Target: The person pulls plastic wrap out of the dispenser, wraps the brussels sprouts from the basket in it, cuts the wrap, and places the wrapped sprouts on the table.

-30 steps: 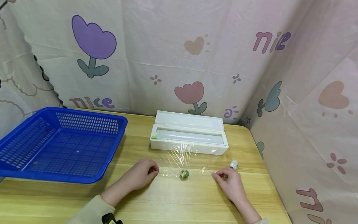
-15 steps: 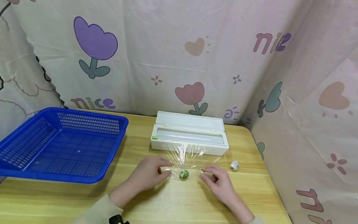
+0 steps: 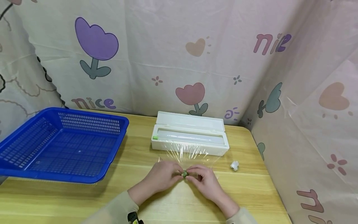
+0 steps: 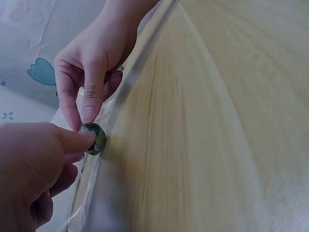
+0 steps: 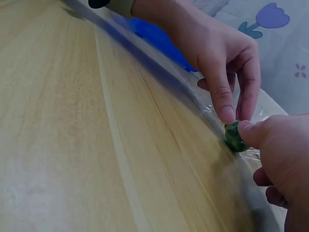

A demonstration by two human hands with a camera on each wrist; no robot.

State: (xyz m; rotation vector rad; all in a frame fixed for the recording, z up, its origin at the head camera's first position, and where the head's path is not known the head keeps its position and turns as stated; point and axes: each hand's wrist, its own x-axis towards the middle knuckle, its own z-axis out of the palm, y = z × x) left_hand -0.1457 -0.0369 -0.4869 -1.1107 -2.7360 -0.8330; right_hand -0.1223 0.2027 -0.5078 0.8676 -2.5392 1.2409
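Observation:
A small round green Brussels sprout [image 3: 185, 175] lies low over the table at the front edge of a sheet of clear cling film [image 3: 183, 157]. My left hand [image 3: 165, 175] pinches it from the left, and my right hand [image 3: 205, 182] pinches it from the right, thumbs on the near side. In the left wrist view, the thumb of the near left hand [image 4: 34, 164] presses on the sprout [image 4: 99, 137], which looks glossy there. The film runs back in creases to a white dispenser box [image 3: 167, 145] holding a roll [image 3: 193, 137]; its lid stands raised.
A blue plastic basket [image 3: 84, 179] occupies the left side of the wooden table [image 3: 260, 193]. Right of the hands sits a small white crumpled lump [image 3: 234, 165]. A printed curtain [image 3: 151, 46] hangs behind the table and along its right side.
Both hands have come inward from the film's two corners, bringing its front edge in to the sprout. They now meet at the sprout, pinching it. Box, basket and white lump stay put.

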